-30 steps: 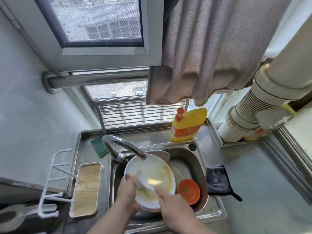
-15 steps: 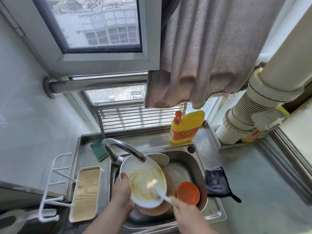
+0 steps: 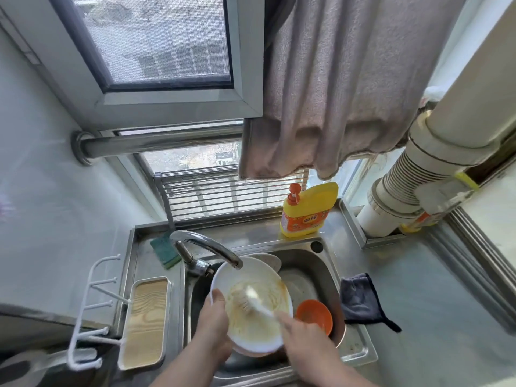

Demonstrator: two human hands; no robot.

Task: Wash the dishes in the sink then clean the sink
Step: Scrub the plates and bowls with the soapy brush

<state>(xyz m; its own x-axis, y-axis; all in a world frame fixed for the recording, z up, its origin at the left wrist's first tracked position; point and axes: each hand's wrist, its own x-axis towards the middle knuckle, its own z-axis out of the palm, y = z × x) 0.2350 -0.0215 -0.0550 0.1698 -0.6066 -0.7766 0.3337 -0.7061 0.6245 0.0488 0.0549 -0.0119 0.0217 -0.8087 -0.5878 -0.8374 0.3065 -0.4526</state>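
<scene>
A white plate (image 3: 259, 331) smeared with yellow-brown residue is held tilted over the steel sink (image 3: 321, 263), under the faucet (image 3: 206, 244). My left hand (image 3: 213, 331) grips its left rim, thumb on the front. My right hand (image 3: 304, 342) holds a white brush (image 3: 255, 298) whose head lies on the plate's face. An orange bowl (image 3: 314, 315) sits in the sink to the right, with more dishes beneath and behind the plate, partly hidden.
A yellow detergent bottle (image 3: 307, 213) stands behind the sink. A green sponge (image 3: 164, 251) lies back left, a wooden-bottomed tray (image 3: 145, 322) and white hook rack (image 3: 92, 311) to the left. A dark cloth (image 3: 360, 300) lies on the steel counter to the right.
The plate shifted left, then back right under the faucet. My right hand drew back and returned, moving the brush across the plate's face. My left hand kept its hold on the rim.
</scene>
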